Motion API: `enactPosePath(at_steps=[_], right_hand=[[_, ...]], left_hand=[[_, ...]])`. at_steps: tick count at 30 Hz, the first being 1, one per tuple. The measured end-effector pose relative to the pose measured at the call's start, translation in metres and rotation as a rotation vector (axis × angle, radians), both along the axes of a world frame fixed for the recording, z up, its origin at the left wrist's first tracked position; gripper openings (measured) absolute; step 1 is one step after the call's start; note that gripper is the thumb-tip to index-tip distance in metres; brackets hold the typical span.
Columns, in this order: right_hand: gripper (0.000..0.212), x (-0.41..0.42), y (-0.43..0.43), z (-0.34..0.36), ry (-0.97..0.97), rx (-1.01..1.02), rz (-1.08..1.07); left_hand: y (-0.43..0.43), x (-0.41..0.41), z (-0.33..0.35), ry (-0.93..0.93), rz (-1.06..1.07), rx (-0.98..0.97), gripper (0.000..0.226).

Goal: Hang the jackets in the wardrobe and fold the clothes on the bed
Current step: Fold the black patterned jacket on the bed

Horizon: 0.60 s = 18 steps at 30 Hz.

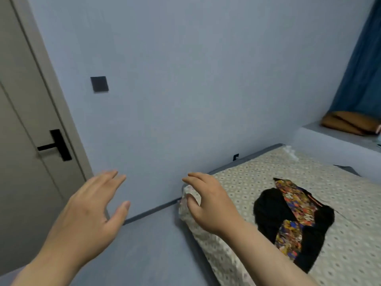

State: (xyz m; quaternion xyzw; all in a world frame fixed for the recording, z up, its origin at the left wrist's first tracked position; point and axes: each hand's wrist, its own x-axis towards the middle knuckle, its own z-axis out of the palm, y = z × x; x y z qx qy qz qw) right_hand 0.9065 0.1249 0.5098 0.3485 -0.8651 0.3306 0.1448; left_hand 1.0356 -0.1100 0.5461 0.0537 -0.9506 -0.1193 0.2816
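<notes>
Both hands are up in front and neither is holding anything. The left hand (88, 215) is off to the left of the bed (257, 176), out in front of the pale blue wall (185, 79), with the fingers straight and spread and the thumb sticking out. The right hand (208, 205) is over the bed's left corner, fingers spread and loosely bent, palm down, nothing in its grasp. The thumb is right by the edge of the sheet there, but I honestly can't tell if it's actually touching the fabric.

The thing to sort out is a black garment (274, 215) with a busy multicoloured patterned strip running through it. It's lying rumpled on the dotted beige sheet, roughly mid-bed and closer to the near edge than the far one. Neither hand is on it; the right forearm passes just to its left.

Other stuff around: a grey door (18, 120) on the far left with a black lever handle (54, 145), a dark square wall switch (99, 84), a blue curtain (362, 69) in the top right, and a brownish-orange cushion (348, 121) sitting on a pale ledge (329, 139) past the far corner of the bed.
</notes>
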Motion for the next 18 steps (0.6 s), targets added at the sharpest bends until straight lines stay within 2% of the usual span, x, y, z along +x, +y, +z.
enactPosePath(at_steps=[5, 8, 11, 13, 18], right_hand=[[0.044, -0.062, 0.127, -0.057, -0.14, 0.019, -0.235], [0.045, -0.092, 0.198, -0.087, -0.2, 0.056, -0.366], [0.046, -0.114, 0.255, -0.101, -0.239, 0.067, -0.491], [0.047, -0.124, 0.285, -0.108, -0.252, 0.068, -0.571], [0.05, -0.14, 0.338, -0.12, -0.275, 0.119, -0.709]], left_hand=[[0.089, -0.119, -0.039, -0.132, -0.14, 0.105, 0.049], [0.142, -0.179, -0.063, -0.2, -0.245, 0.1, 0.051], [0.188, -0.229, -0.083, -0.245, -0.349, 0.087, 0.075], [0.214, -0.259, -0.094, -0.268, -0.396, 0.083, 0.081], [0.273, -0.328, -0.12, -0.38, -0.536, -0.022, 0.072]])
